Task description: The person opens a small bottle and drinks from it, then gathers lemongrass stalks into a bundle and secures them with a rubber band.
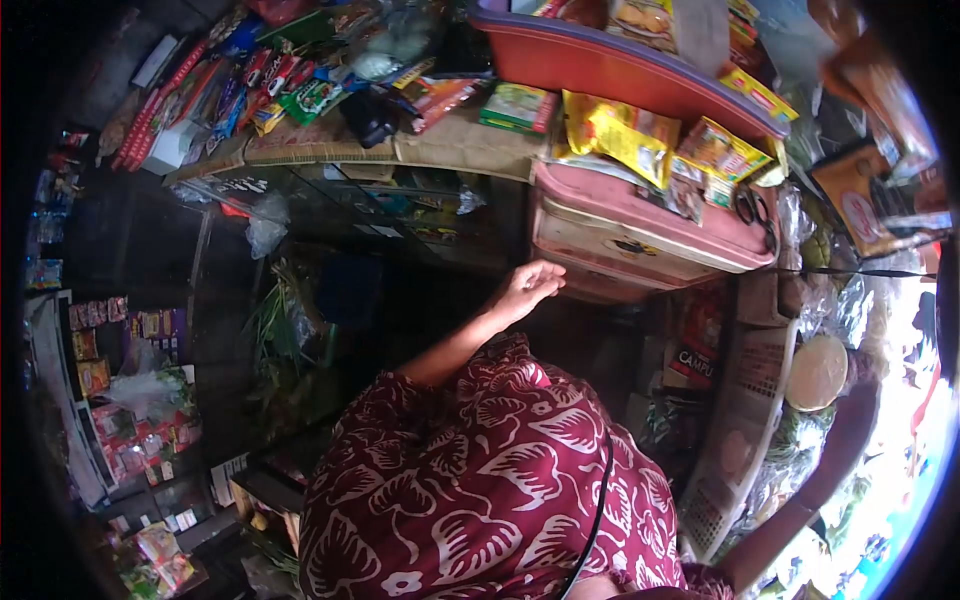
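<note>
My left hand [530,288] is in front of the pink drawer unit [610,242], near its lower left corner. Its fingers are loosely bent and a little apart, with nothing visible in them. On the right side my right arm reaches up to my right hand [856,402], which is dark and blurred against the bright background. Beside that hand is a round pale object [816,373], among clear plastic bags [853,308]. Whether the right hand touches or grips anything cannot be made out.
A red tub [620,68] with packets stands above the drawers; yellow packets [622,135] and black scissors [752,207] lie on the drawer top. Snack packs [312,97] crowd the shelf at upper left. A white plastic crate [742,430] stands right of my body. Packets hang at far left.
</note>
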### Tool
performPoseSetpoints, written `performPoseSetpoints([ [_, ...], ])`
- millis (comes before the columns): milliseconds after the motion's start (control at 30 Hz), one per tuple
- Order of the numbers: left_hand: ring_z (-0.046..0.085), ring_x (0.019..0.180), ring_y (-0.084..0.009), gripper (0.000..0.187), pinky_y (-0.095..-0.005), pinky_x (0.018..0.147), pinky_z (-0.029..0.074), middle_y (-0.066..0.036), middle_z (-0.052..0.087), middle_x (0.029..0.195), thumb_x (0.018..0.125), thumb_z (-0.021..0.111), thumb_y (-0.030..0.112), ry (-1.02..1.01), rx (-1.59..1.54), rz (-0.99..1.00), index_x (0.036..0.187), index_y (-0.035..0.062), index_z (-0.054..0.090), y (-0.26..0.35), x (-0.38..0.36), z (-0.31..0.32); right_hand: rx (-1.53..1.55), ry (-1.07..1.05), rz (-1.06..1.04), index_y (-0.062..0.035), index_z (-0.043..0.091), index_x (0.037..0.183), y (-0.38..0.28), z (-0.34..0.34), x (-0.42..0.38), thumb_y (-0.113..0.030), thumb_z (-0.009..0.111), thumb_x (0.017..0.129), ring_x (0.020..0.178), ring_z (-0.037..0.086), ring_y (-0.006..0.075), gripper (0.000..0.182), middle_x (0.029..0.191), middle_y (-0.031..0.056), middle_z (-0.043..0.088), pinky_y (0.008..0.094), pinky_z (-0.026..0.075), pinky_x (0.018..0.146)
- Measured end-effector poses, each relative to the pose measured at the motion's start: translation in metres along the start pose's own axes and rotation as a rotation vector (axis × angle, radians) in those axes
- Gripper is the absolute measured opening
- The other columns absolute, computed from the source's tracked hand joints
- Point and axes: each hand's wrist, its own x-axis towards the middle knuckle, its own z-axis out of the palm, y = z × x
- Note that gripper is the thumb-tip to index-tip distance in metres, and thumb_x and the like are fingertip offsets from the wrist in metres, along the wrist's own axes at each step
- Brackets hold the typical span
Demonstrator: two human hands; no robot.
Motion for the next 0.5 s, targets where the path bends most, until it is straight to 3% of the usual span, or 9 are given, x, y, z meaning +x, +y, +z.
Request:
performPoseSetpoints([
  [133,0.057,0.093,-0.0126,0.029,-0.0286,0.084,0.045,-0.005,0.061,0.102,0.092,0.051,0.024,-0.022,-0.092,0.021,0.115,0.0062,0.054,0.077,-0.014,-0.05,-0.024,-0.359,-0.152,-0.001,0.057,0.108,-0.157,0.254,-0.045,0.002,0.059,0.077,0.097,0.057,0.0195,0.031,0.106,0.0117,0.058,0.0298,0.049,0.079],
  [167,0.057,0.094,-0.0127,0.029,-0.0291,0.084,0.045,-0.005,0.061,0.103,0.092,0.051,0.024,-0.034,-0.085,0.054,0.116,0.0065,0.053,0.091,-0.019,-0.067,0.168,-0.402,-0.04,-0.0008,0.055,0.115,-0.142,0.299,-0.049,-0.006,0.056,0.085,0.099,0.058,0.0197,0.031,0.106,0.0106,0.059,0.0306,0.049,0.081],
  [200,0.057,0.094,-0.0128,0.03,-0.0295,0.085,0.045,-0.005,0.06,0.103,0.092,0.051,0.024,-0.047,-0.078,0.086,0.117,0.0067,0.053,0.103,-0.024,-0.085,0.876,-0.441,0.471,0.0022,0.05,0.121,-0.178,0.345,-0.047,-0.013,0.05,0.091,0.103,0.058,0.0213,0.033,0.11,0.0103,0.059,0.0316,0.049,0.085],
  [233,0.057,0.096,-0.0137,0.032,-0.0289,0.085,0.046,-0.007,0.06,0.106,0.092,0.052,0.024,-0.078,-0.085,0.1,0.119,0.0056,0.051,0.115,-0.029,-0.103,0.989,-0.562,0.441,0.0038,0.048,0.122,-0.188,0.384,-0.042,-0.015,0.047,0.093,0.103,0.058,0.0223,0.034,0.11,0.0112,0.059,0.0326,0.048,0.086],
  [333,0.058,0.097,-0.0146,0.036,-0.0278,0.084,0.046,-0.008,0.059,0.108,0.091,0.053,0.025,-0.069,-0.194,0.105,0.121,0.0041,0.049,0.142,-0.043,-0.142,1.169,-0.779,0.526,0.0053,0.045,0.124,-0.205,0.479,-0.012,-0.014,0.044,0.095,0.103,0.058,0.0251,0.034,0.109,0.0143,0.059,0.0357,0.046,0.09],
  [500,0.058,0.1,-0.0181,0.037,-0.0279,0.085,0.047,-0.01,0.057,0.112,0.091,0.053,0.021,-0.093,-0.259,0.107,0.124,0.0041,0.047,0.157,-0.053,-0.184,1.06,-0.71,0.524,0.0051,0.04,0.127,-0.221,0.552,0.015,-0.018,0.047,0.094,0.107,0.056,0.0307,0.041,0.113,0.0162,0.058,0.0368,0.047,0.092],
])
